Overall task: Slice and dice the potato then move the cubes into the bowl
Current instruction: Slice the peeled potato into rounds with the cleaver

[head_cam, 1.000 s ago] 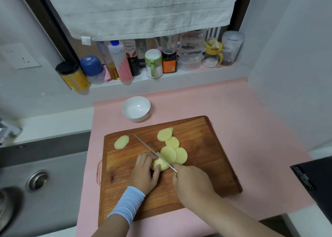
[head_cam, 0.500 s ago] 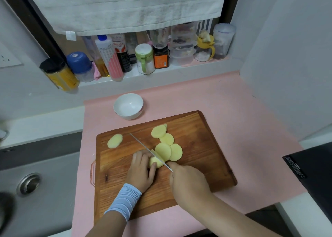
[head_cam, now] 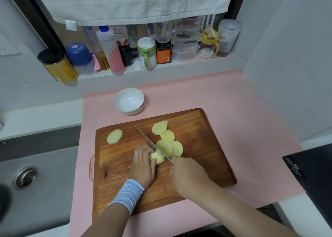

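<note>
A wooden cutting board [head_cam: 197, 165] lies on a pink mat. My left hand [head_cam: 143, 166], with a striped wristband, grips the remaining potato piece [head_cam: 158, 158] near the board's middle. My right hand [head_cam: 188, 177] grips a knife [head_cam: 150, 143] whose blade rests on the potato piece, tip pointing to the far left. Several round potato slices [head_cam: 167, 141] lie just right of the blade. One end slice [head_cam: 114, 136] sits alone at the board's far left. An empty white bowl [head_cam: 129, 100] stands beyond the board.
Bottles and jars [head_cam: 143, 51] line a ledge at the back under a hanging towel. A steel sink [head_cam: 27, 179] lies to the left. A black appliance [head_cam: 310, 174] sits at the right edge. Walls close in at right and back.
The view has shifted a little. Both hands and the knife stay at the potato piece, with the blade still on it. The slices have not moved.
</note>
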{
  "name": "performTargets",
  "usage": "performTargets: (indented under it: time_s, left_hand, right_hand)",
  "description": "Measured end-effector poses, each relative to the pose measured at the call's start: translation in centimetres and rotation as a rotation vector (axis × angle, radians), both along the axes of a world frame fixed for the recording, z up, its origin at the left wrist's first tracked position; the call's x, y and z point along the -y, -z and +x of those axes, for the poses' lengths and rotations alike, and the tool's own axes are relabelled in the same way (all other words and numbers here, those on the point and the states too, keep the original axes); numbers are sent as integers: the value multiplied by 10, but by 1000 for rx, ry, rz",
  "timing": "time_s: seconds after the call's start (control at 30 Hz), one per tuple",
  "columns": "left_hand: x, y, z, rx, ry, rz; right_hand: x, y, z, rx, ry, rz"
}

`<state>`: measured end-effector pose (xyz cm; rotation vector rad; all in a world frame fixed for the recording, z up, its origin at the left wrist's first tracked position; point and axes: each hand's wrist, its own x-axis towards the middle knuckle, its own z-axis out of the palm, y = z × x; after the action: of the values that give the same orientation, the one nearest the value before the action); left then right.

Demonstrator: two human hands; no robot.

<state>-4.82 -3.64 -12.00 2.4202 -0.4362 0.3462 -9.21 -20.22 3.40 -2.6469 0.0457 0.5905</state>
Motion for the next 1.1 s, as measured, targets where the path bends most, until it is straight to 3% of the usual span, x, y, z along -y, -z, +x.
performTargets:
  time_s: [1.1]
  left_hand:
    - [-2, 2, 2, -44, 19, 34]
  right_hand:
    - [1, 26, 14, -91, 5, 50]
